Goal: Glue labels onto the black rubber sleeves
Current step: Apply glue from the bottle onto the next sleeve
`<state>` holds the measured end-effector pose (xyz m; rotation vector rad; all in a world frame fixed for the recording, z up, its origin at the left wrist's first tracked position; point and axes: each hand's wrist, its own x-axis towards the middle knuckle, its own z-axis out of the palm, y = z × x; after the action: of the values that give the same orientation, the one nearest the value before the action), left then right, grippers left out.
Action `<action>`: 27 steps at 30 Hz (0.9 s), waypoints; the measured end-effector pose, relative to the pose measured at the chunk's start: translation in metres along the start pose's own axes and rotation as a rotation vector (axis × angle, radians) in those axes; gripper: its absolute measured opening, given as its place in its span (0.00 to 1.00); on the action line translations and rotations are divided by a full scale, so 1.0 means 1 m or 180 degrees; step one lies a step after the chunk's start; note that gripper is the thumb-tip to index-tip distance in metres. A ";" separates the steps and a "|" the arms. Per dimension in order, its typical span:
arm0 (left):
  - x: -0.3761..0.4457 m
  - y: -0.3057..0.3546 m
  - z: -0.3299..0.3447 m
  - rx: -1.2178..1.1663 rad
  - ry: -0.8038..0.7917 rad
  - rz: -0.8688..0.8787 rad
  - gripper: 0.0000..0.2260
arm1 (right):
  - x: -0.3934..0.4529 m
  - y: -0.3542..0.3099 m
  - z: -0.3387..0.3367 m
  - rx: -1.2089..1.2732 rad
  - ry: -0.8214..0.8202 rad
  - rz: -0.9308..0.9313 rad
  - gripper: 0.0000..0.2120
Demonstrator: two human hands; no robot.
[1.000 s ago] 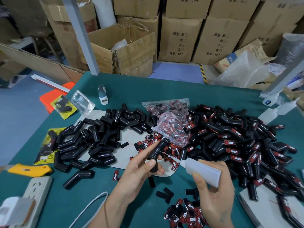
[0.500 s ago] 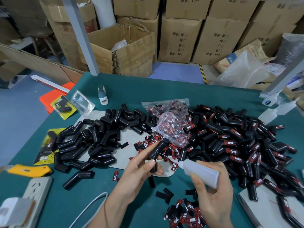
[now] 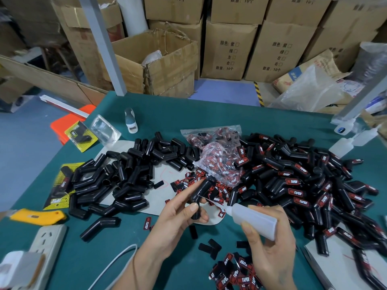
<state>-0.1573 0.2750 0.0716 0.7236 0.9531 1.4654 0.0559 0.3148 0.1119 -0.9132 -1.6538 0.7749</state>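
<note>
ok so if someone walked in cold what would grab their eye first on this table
Probably the big heap of labelled black sleeves over the right of the green table, with a plain unlabelled pile on the left. Near the front, the left hand holds one bent sleeve while the right hand grips a white glue bottle, its nozzle pointing at that sleeve.

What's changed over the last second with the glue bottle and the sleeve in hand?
The right hand has eased the glue bottle leftward, its nozzle closer to the black sleeve held by the left hand. Both grips are unchanged; the sleeve piles and loose labels lie as before.
</note>
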 end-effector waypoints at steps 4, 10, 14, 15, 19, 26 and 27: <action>0.000 0.001 0.001 -0.0024 0.0034 -0.0015 0.31 | 0.001 -0.001 0.000 0.0057 0.0037 0.0052 0.12; -0.001 0.001 0.002 -0.0048 0.0066 -0.0026 0.31 | 0.001 0.000 0.000 0.0066 0.0024 0.0019 0.12; -0.001 0.002 0.002 -0.0118 0.0059 -0.0057 0.31 | -0.001 0.002 0.000 0.0059 -0.0016 -0.0056 0.16; -0.001 0.002 0.003 -0.0137 0.0062 -0.0061 0.31 | -0.001 0.003 0.000 0.0060 -0.0024 -0.0074 0.16; 0.000 0.001 0.003 -0.0219 0.0160 -0.0093 0.29 | 0.000 0.004 0.000 0.0053 0.0004 -0.0058 0.16; 0.000 0.000 0.004 -0.0215 0.0294 -0.0106 0.24 | 0.000 0.004 0.000 0.0057 -0.0015 -0.0092 0.16; 0.000 0.000 0.004 -0.0218 0.0292 -0.0110 0.24 | 0.000 0.005 0.000 0.0050 -0.0023 -0.0092 0.16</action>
<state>-0.1537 0.2760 0.0734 0.5916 0.9758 1.5040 0.0570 0.3173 0.1081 -0.8748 -1.6615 0.7712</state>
